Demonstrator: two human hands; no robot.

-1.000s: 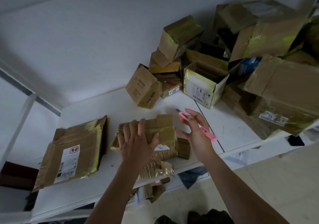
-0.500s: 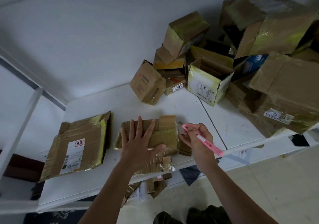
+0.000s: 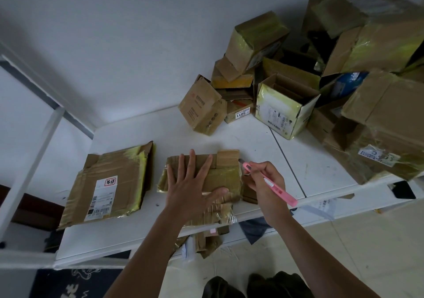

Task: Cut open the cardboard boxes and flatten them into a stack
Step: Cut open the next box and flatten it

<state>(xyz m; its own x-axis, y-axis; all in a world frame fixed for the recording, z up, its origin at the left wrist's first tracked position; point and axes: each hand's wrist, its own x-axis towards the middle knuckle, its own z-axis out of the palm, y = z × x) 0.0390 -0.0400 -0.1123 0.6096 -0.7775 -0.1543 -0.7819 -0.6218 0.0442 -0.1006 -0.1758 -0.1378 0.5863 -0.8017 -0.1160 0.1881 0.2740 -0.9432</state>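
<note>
A small taped cardboard box lies flattened near the front edge of the white table. My left hand presses flat on top of it, fingers spread. My right hand grips a pink utility knife like a pen, its tip at the box's right edge. To the left lies a flattened box with a shipping label. A heap of unflattened boxes fills the back right of the table.
An open box with a white label and a tilted small box stand at the heap's near side. Cardboard scraps hang below the table's front edge. A wall runs behind; tiled floor and my feet are below.
My right hand closed around the pink knife and brought its tip down to the right edge of the small box. My left hand flattened and spread on the box.
</note>
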